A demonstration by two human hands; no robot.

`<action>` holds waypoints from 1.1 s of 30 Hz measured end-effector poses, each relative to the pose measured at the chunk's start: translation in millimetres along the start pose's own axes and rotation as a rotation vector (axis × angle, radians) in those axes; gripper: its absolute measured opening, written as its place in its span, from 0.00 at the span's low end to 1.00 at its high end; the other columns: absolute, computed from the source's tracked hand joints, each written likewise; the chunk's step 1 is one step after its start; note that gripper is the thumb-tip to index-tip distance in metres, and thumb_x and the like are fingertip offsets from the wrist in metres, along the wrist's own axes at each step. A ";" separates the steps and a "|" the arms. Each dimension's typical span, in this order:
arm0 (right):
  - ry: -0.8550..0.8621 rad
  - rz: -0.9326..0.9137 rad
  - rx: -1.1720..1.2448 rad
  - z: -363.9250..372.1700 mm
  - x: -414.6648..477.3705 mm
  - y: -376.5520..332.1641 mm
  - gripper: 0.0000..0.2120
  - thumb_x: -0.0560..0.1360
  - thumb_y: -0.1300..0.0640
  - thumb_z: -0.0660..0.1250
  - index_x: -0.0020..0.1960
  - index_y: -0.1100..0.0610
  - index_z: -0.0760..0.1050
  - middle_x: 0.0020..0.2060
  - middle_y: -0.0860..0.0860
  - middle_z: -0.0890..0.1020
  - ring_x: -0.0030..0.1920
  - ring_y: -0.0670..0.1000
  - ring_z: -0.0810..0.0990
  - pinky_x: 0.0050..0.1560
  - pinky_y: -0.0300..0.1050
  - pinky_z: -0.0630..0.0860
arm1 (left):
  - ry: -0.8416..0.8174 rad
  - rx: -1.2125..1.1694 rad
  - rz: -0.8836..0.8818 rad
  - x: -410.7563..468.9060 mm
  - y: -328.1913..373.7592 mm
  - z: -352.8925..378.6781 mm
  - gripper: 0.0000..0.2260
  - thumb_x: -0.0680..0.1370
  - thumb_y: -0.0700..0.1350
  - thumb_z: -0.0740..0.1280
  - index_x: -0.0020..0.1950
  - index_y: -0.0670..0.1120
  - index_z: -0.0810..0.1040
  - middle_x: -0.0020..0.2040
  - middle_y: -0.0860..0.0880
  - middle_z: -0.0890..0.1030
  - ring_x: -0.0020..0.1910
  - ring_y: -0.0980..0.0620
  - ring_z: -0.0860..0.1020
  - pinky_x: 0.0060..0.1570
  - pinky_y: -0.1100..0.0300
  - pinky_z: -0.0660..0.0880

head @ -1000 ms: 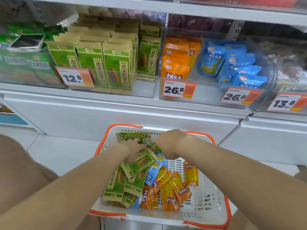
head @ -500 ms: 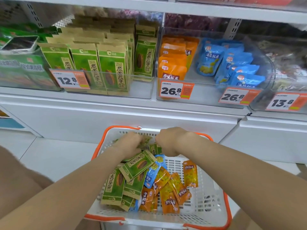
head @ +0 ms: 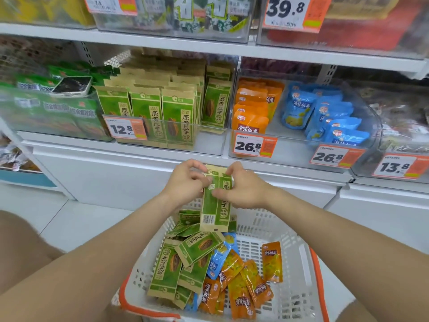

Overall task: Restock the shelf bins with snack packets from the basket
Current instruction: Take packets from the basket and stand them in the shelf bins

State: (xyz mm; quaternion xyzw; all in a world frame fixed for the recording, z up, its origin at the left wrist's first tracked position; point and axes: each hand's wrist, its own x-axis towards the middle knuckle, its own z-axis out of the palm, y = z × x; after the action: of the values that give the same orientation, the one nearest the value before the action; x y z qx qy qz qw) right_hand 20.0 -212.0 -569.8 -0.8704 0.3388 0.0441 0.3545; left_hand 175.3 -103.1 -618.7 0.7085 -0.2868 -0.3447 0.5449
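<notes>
Pale floor (head: 76, 224), shop aisle, white cabinet front below the shelving.

Nearest: basket (head: 298, 270), white mesh, orange rim. Loose pile inside:
- green packets (head: 166, 268) at left, overlapping
- orange packets (head: 241, 296) at centre-right, one lying apart by the right wall
- blue packet (head: 217, 260) wedged between green and orange

Both forearms are bare. They enter from the lower corners and converge over the basket's far edge.

Left hand (head: 185, 182): wrist bent, fingers curled, thumb and fingertips pinching the upper left edge of the held packets (head: 214, 205).

Right hand (head: 246, 189): thumb laid across the front at mid-height, other fingers curled round the top right edge, also pinching.

Held packets are green and upright. They look like two overlapped, the left one showing its barcode back. The lower end hangs over the pile; I cannot tell whether it touches.

Beyond, clear shelf bins:
- green bin (head: 209, 145) holds upright rows of matching packets, tag 12.8 (head: 125, 130) on its front
- next bin (head: 290, 156) to the right holds orange pouches (head: 250, 115) beside blue pouches (head: 325, 117), each with a 26.8 tag
- further right, a bin tagged 13.8 (head: 399, 167), contents blurred

Top shelf: more bins, tag 39.8 (head: 292, 11).
</notes>
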 end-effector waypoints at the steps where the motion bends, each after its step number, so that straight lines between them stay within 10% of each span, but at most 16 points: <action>1: -0.004 0.023 0.117 1.8 -3.2 -4.6 0.35 0.71 0.37 0.76 0.65 0.52 0.61 0.48 0.52 0.83 0.44 0.53 0.85 0.33 0.48 0.80 | -0.005 -0.028 0.008 -2.1 9.2 -0.7 0.12 0.78 0.37 0.76 0.56 0.45 0.76 0.41 0.40 0.85 0.40 0.48 0.83 0.41 0.48 0.83; 5: 0.060 -0.012 0.345 6.6 -15.5 -21.9 0.42 0.66 0.40 0.82 0.68 0.49 0.60 0.51 0.50 0.81 0.45 0.51 0.86 0.35 0.49 0.84 | -0.031 -0.075 0.105 -11.2 46.2 -8.1 0.16 0.75 0.40 0.79 0.59 0.45 0.78 0.42 0.41 0.85 0.41 0.50 0.85 0.38 0.54 0.81; 11: 0.130 -0.208 0.715 -6.6 -18.9 -33.6 0.23 0.74 0.62 0.67 0.66 0.48 0.67 0.54 0.63 0.82 0.47 0.60 0.87 0.52 0.67 0.83 | 0.055 0.080 0.368 -12.1 81.9 -13.5 0.15 0.79 0.55 0.74 0.53 0.44 0.80 0.44 0.44 0.82 0.41 0.51 0.80 0.43 0.47 0.84; 15: 0.341 -0.401 0.692 -16.1 -23.6 -47.6 0.09 0.82 0.59 0.68 0.62 0.53 0.81 0.52 0.53 0.87 0.53 0.56 0.87 0.57 0.58 0.83 | 0.032 0.148 0.384 -12.3 95.3 -12.4 0.19 0.84 0.61 0.62 0.58 0.46 0.80 0.53 0.45 0.85 0.53 0.47 0.84 0.57 0.42 0.80; 20: 0.503 -0.435 0.790 -25.8 -25.5 -63.8 0.07 0.83 0.57 0.69 0.60 0.51 0.81 0.51 0.50 0.88 0.52 0.48 0.87 0.54 0.49 0.83 | 0.232 0.395 0.600 -11.6 112.6 -11.2 0.29 0.86 0.65 0.52 0.43 0.46 0.80 0.36 0.50 0.81 0.37 0.53 0.79 0.39 0.48 0.74; 28: 0.685 -0.536 0.384 -80.8 -13.5 -78.6 0.21 0.68 0.51 0.80 0.58 0.45 0.78 0.47 0.46 0.86 0.46 0.48 0.86 0.50 0.60 0.83 | 0.300 0.603 0.866 18.3 157.3 -36.8 0.24 0.83 0.67 0.56 0.40 0.49 0.71 0.34 0.51 0.78 0.35 0.49 0.76 0.37 0.45 0.74; 33: 0.950 -0.663 0.181 -99.6 -4.4 -100.2 0.16 0.73 0.59 0.78 0.56 0.51 0.75 0.46 0.42 0.82 0.46 0.46 0.82 0.49 0.44 0.78 | 0.459 0.682 0.960 36.4 166.7 -47.3 0.13 0.88 0.52 0.53 0.50 0.50 0.72 0.40 0.52 0.77 0.39 0.44 0.76 0.40 0.44 0.73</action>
State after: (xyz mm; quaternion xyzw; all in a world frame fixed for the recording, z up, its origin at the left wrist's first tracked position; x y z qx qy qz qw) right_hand 62.7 -222.0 -435.5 -0.8205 0.1729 -0.4933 0.2313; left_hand 229.8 -144.8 -455.5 0.6907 -0.5424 0.2098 0.4299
